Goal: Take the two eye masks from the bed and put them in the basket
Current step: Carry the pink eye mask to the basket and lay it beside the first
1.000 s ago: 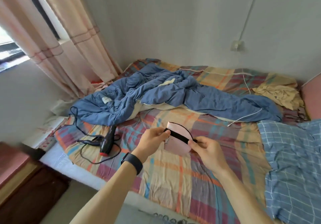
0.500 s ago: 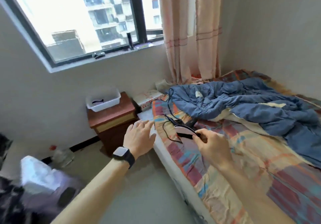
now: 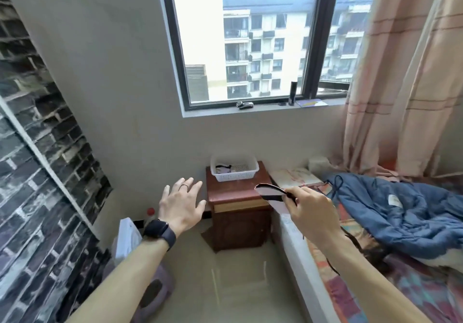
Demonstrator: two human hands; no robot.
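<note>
My right hand (image 3: pixel 310 212) grips a pink eye mask (image 3: pixel 271 193) with a black strap, held in the air near the bed's corner and just right of the nightstand. My left hand (image 3: pixel 181 203) is spread open and empty, left of the nightstand, with a ring on one finger and a black watch on the wrist. The white plastic basket (image 3: pixel 246 173) stands on the brown nightstand (image 3: pixel 233 192) under the window. Inside it lies a dark-strapped item (image 3: pixel 223 168) that looks like another eye mask. The bed (image 3: pixel 413 287) with a plaid sheet runs along the right.
A blue quilt (image 3: pixel 406 212) lies bunched on the bed, with a black cord near my right forearm. Pink curtains (image 3: pixel 400 72) hang at right. A white bag (image 3: pixel 126 237) and a red-capped bottle (image 3: pixel 150 213) sit on the floor at left. Small items line the windowsill (image 3: pixel 250 109).
My view has swung left from the bed toward the window and nightstand. My left hand let go of the mask and opened. My right hand carried the mask toward the basket.
</note>
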